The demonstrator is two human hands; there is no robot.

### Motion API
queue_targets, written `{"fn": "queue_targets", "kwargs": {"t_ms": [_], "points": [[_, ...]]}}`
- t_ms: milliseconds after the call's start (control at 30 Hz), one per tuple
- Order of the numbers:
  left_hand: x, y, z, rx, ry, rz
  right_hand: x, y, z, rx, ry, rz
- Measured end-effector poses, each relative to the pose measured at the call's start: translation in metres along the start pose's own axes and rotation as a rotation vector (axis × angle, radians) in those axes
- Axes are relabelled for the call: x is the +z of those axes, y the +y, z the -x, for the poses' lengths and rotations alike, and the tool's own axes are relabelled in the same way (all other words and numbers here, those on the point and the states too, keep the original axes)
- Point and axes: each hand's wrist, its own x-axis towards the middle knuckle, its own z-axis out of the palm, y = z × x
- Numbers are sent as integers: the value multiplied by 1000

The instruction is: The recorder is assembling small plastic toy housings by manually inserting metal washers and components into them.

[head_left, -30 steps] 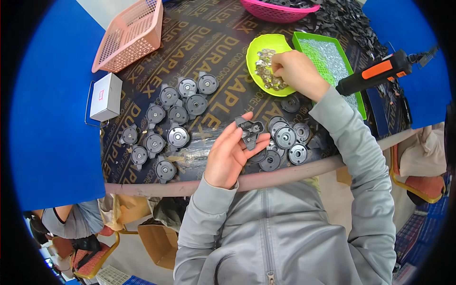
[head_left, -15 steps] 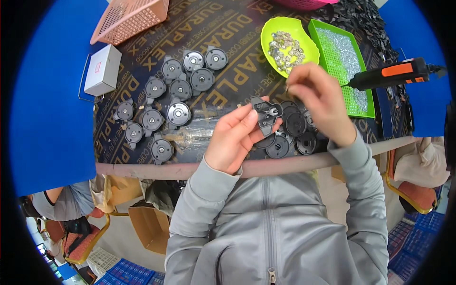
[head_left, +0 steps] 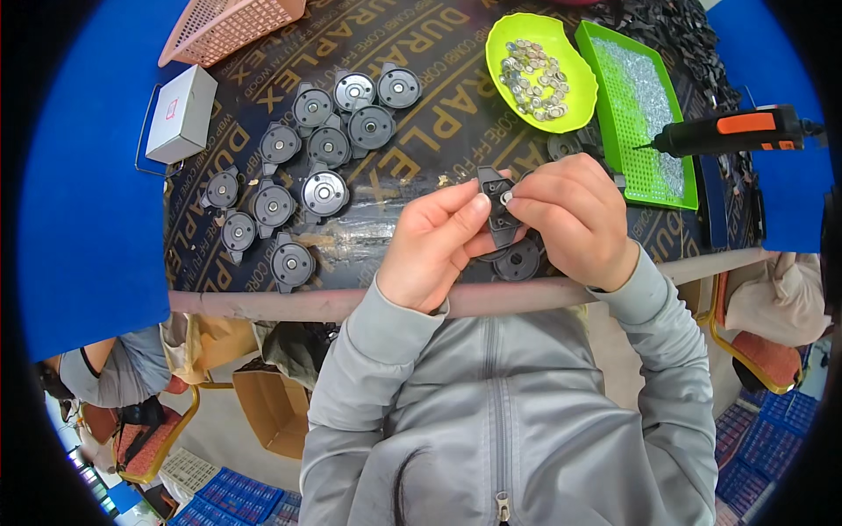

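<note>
Now the left hand (head_left: 434, 241) grips a black disc part (head_left: 496, 203) above the table edge, right hand (head_left: 574, 219) pinching a small washer onto it; a dozen discs (head_left: 324, 145) lie waiting at left, seemingly unfitted.

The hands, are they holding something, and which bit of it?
Yes. The left hand grips a dark grey plastic part by its left edge, while the right hand pinches a small silver piece against its middle.
</note>
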Motion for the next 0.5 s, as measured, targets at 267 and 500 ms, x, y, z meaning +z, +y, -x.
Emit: {"fn": "queue_targets", "kwargs": {"t_ms": [267,500], "points": [[-2,-1,0,-2,-5,-40,-11,1,-2,-46,-143,-11],[-3,-2,-2,24,0,-41,-27,6,-4,51,-136,39]]}}
